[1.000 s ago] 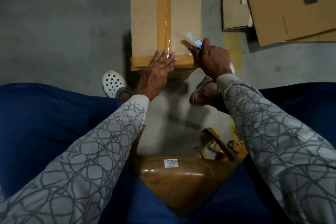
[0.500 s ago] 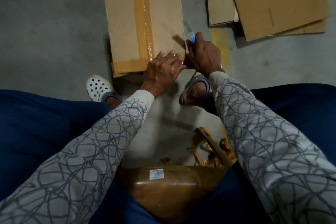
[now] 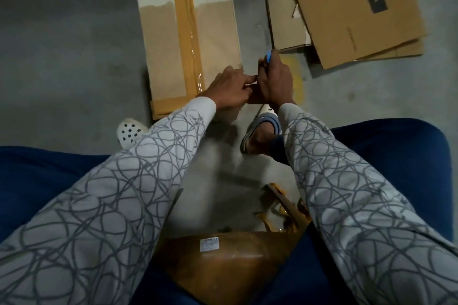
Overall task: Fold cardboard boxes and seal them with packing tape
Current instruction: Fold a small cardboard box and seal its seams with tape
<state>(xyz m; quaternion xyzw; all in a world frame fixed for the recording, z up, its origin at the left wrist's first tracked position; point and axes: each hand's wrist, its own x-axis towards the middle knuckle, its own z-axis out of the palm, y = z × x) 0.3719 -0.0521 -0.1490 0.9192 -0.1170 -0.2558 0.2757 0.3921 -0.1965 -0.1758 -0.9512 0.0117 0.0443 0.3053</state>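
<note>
A closed cardboard box [image 3: 163, 57] lies on the floor in front of me, a brown tape strip [image 3: 187, 39] running down its middle seam and another across its near edge. My left hand [image 3: 229, 88] sits at the box's near right corner, fingers curled and pinching a bit of clear tape against the cardboard. My right hand [image 3: 275, 82] is right beside it, touching it, and grips a blue cutter [image 3: 269, 54] that points away from me.
Flattened cardboard sheets [image 3: 352, 7] are stacked on the concrete floor at the far right. A brown wrapped bundle with a white label [image 3: 223, 267] rests on my lap. Brown tape scraps [image 3: 285, 208] lie between my feet [image 3: 130, 130].
My left hand has slid right along the box's near edge and curled its fingers beside my right hand. My right hand has moved off the box's right side with the cutter.
</note>
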